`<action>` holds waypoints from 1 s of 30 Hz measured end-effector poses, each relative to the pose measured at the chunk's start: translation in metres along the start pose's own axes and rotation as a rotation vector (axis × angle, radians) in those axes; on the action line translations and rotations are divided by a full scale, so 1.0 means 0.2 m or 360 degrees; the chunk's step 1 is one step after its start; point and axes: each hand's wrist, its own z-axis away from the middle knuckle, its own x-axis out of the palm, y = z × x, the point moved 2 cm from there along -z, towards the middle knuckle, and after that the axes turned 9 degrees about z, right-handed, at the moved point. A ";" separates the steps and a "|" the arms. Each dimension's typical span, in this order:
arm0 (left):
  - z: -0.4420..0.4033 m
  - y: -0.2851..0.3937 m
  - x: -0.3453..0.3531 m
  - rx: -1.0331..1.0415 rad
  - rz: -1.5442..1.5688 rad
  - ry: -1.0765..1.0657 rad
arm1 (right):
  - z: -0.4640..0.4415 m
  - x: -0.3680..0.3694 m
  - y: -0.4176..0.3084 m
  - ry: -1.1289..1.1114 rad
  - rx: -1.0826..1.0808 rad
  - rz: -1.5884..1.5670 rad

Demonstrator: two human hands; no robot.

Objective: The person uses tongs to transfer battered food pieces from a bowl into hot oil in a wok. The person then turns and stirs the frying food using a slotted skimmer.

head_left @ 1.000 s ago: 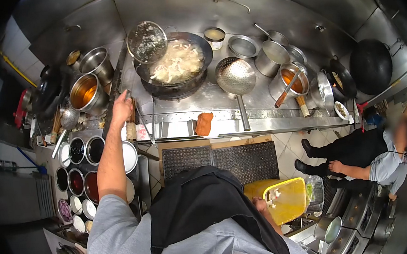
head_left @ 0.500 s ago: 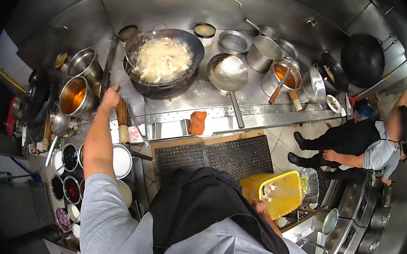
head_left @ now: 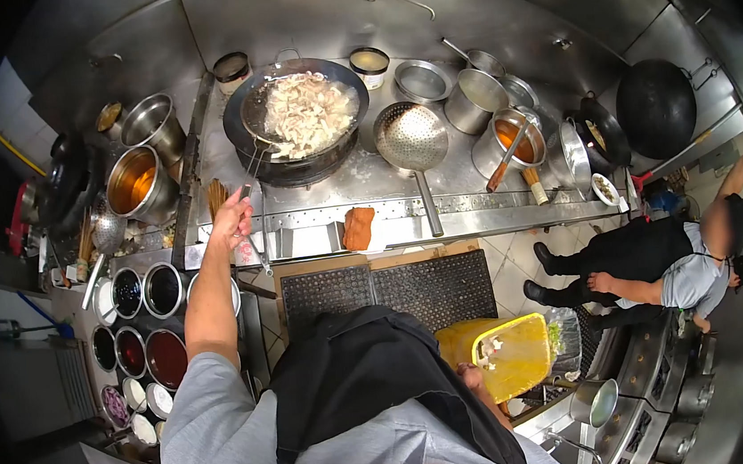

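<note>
My left hand point(head_left: 232, 222) is closed on the handle of a wire strainer point(head_left: 259, 108), whose mesh bowl dips into the left side of a large wok point(head_left: 235, 84). Pale sliced food point(head_left: 311, 112) is heaped in the wok's bubbling liquid, touching the strainer. Low on my right, my right hand point(head_left: 472, 378) grips the near rim of a yellow plastic tub point(head_left: 519, 356), tilted on its side with a few pale scraps inside. Its fingers are partly hidden. A bamboo brush point(head_left: 217, 197) stands just behind my left hand.
On the range, a perforated ladle point(head_left: 412, 139), an orange-brown block point(head_left: 359, 229) and metal pots point(head_left: 475, 101) sit to the right. Sauce containers point(head_left: 167, 359) crowd the left. Rubber mats point(head_left: 431, 289) cover the floor. Another person point(head_left: 651, 259) stands at the right.
My left hand has drawn back toward me and slightly right with the strainer. The strainer has tilted flatter, and the food looks sharper and more spread. My right hand stays at the tub.
</note>
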 end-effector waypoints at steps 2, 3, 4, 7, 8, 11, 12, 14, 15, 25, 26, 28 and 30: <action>0.09 0.01 0.05 0.0045 0.0017 0.0018 | -0.02 0.00 0.01 0.0009 0.0053 0.0011; 0.10 0.01 0.04 0.0055 0.0029 -0.0023 | -0.02 0.00 -0.01 0.0019 0.0117 -0.0022; 0.13 0.02 0.04 0.0077 0.0020 0.0003 | -0.03 -0.01 -0.05 0.0029 0.0272 -0.0069; 0.20 0.05 0.03 0.0158 -0.0015 0.0092 | -0.05 -0.02 -0.17 0.0037 0.0806 -0.0230; 0.23 0.07 0.02 0.0192 -0.0028 0.0125 | -0.06 -0.02 -0.20 0.0022 0.0939 -0.0276; 0.26 0.12 0.01 0.0327 -0.0243 0.0308 | -0.11 -0.02 -0.14 -0.0092 0.0912 -0.0301; 0.26 0.14 0.00 0.0377 -0.0342 0.0387 | -0.12 -0.01 -0.14 -0.0113 0.0850 -0.0271; 0.25 0.16 -0.03 0.0514 -0.0559 0.0474 | -0.14 -0.01 -0.13 -0.0099 0.0818 -0.0297; 0.26 0.17 -0.02 0.0563 -0.0636 0.0526 | -0.16 -0.02 -0.20 -0.0064 0.0851 -0.0354; 0.21 0.16 -0.04 0.0850 -0.1142 0.0684 | -0.22 -0.04 -0.25 -0.0008 0.0704 -0.0374; 0.22 0.16 -0.03 0.0819 -0.1100 0.0690 | -0.21 -0.03 -0.24 0.0015 0.0821 -0.0436; 0.25 0.15 0.02 0.0745 -0.0964 0.0659 | -0.20 -0.01 -0.21 0.0090 0.1296 -0.0724; 0.30 0.15 0.07 0.0648 -0.0826 0.0617 | -0.18 -0.02 -0.15 -0.0026 0.1094 -0.0505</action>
